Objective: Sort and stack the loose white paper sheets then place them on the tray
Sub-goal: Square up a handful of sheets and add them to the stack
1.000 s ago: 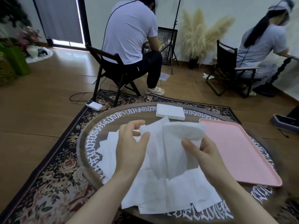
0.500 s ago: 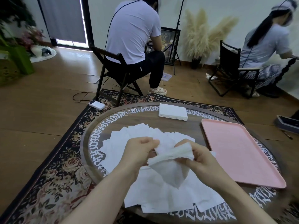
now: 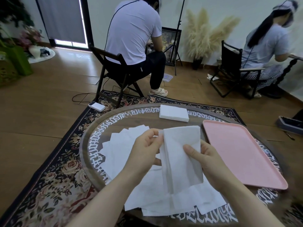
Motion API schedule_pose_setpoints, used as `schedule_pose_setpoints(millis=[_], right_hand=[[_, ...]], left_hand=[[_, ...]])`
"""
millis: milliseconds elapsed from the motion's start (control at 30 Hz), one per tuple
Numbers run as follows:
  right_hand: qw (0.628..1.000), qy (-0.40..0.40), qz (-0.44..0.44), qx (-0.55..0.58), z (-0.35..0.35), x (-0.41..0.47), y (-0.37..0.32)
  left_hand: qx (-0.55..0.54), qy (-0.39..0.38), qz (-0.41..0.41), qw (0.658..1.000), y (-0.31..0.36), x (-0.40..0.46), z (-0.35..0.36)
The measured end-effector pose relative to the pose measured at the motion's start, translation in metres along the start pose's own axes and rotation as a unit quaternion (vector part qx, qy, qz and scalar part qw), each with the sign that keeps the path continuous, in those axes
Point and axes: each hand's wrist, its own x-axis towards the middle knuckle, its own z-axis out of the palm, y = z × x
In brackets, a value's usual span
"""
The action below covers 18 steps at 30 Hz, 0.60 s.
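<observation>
A: Where does the work stand?

B: Both hands hold one thin white paper sheet (image 3: 180,154) up above the round dark wooden table with white lettering round its rim (image 3: 98,136). The left hand (image 3: 146,149) pinches the sheet's upper left corner between thumb and fingers; the right hand (image 3: 205,158) grips its right edge, thumb on the front. The hands are a little apart, with the sheet hanging between them, creased down its length.

A: And the rest of the paper?

B: A spread of loose white sheets (image 3: 124,148) lies fanned and overlapping on the table under the hands. At the far side sits a neat squared stack of white sheets (image 3: 173,113). The flat pink plastic tray (image 3: 242,154) lies just right of the pile and looks bare.

A: So, early days?

B: I'd judge so; most sheets are loose and nothing is on the tray.

A: How should this sheet be handled?

B: It looks soft and limp, so draw the two hands gently apart to pull the crease flat; a sharp tug could tear it. Then lay it down with corners matched to the sheet below, not dropped askew. Lift from the top of the fan, so neighbours don't drag along
</observation>
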Motion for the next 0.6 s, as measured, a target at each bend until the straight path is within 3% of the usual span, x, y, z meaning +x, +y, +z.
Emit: schedule_pose_setpoints(millis=[300,600], right_hand=[[1.000,0.000,0.005,-0.031,0.0017,0.0005,0.0002],[0.999,0.015,0.005,-0.031,0.0049,0.0000,0.0025]], left_hand=[[0.017,-0.015,0.004,1.000,-0.0017,-0.0014,0.0032],[-0.034,-0.016,-0.001,0.999,-0.0032,-0.0012,0.0036]])
